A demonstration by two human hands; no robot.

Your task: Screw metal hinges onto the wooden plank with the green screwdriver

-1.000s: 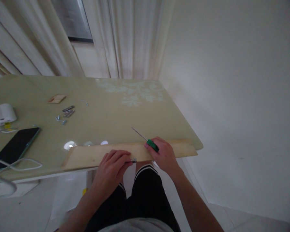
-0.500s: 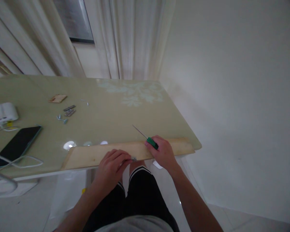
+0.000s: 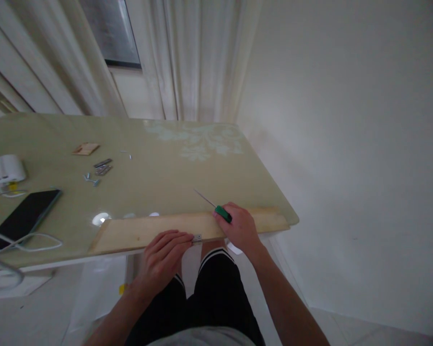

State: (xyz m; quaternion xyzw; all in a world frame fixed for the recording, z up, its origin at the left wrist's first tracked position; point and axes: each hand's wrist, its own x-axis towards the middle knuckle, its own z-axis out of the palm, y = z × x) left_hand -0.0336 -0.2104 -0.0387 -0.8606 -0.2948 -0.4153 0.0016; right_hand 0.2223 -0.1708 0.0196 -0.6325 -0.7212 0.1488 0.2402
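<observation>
A long pale wooden board (image 3: 130,230) lies along the table's near edge. My left hand (image 3: 166,252) rests over the board's front edge, its fingers closed on a small metal hinge (image 3: 197,237) whose end sticks out beyond the fingertips. My right hand (image 3: 240,226) is wrapped round the green handle of a screwdriver (image 3: 223,214), and also lies against the board. The thin shaft points away to the upper left, over the tabletop, with its tip apart from the hinge.
On the green table (image 3: 159,178) lie several metal hinges (image 3: 103,166), several screws (image 3: 92,179) and a small wooden piece (image 3: 85,148). A black phone (image 3: 23,218), a white cable (image 3: 39,235) and a white charger (image 3: 4,171) are at the left. A wall (image 3: 346,168) borders the right side.
The hinge now lies flatter at the board's front edge, showing more of its plate. My left hand has shifted slightly left and lower. The screwdriver stays in my right hand, moved slightly left.
</observation>
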